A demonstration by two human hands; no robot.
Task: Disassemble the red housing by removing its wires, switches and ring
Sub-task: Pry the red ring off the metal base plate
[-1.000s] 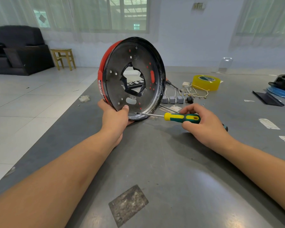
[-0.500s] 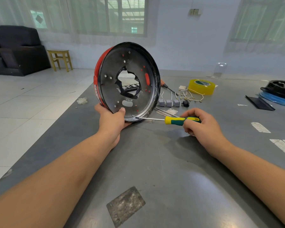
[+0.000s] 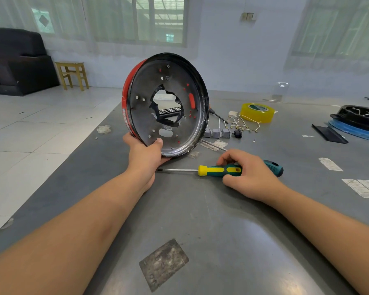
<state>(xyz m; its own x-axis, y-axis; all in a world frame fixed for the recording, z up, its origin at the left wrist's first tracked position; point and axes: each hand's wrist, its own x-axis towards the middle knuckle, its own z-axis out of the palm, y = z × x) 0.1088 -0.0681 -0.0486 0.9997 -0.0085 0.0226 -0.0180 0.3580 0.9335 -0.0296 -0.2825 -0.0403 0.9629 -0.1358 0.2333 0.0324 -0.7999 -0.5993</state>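
Note:
The red housing [image 3: 165, 103] stands on edge on the grey table [image 3: 222, 220], its black inner face with a ragged central hole turned toward me. My left hand [image 3: 145, 154] grips its lower rim, thumb on the inner face. A green and yellow screwdriver [image 3: 219, 170] lies flat on the table just in front of the housing, tip pointing left. My right hand [image 3: 249, 173] holds its handle against the table. Behind the housing lie three grey switches [image 3: 217, 133], a small black part [image 3: 237, 133] and loose white wires [image 3: 245, 124].
A roll of yellow tape [image 3: 257, 112] sits behind the wires. At the far right are a black and blue housing [image 3: 358, 122] and a black strip [image 3: 328, 133]. Paper labels [image 3: 330, 164] stick to the table. The table's left edge drops to tiled floor.
The screwdriver has left the housing's lower rim and come down flat onto the table, my right hand still on its handle. The housing stays upright in my left hand.

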